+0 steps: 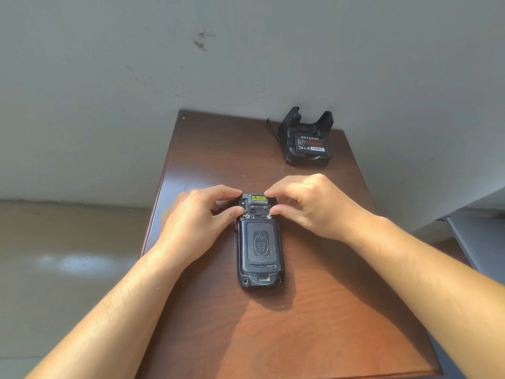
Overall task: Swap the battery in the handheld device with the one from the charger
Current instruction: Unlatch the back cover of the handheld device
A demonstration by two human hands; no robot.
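Note:
A black handheld device (pixel 259 247) lies face down on the brown wooden table (pixel 273 337), its textured battery cover closed and a yellow label at its far end. My left hand (pixel 196 222) grips the device's far end from the left, thumb tip by the left cover screw. My right hand (pixel 308 206) grips the same end from the right, thumb by the right screw. At the table's far right corner stands a black charger (pixel 307 154) with a labelled battery (pixel 311 144) seated in it.
The narrow table stands against a grey wall. A thin black cable (pixel 273 131) runs from the charger's left side. Grey floor lies left of the table, and a grey metal frame (pixel 461 236) stands to the right.

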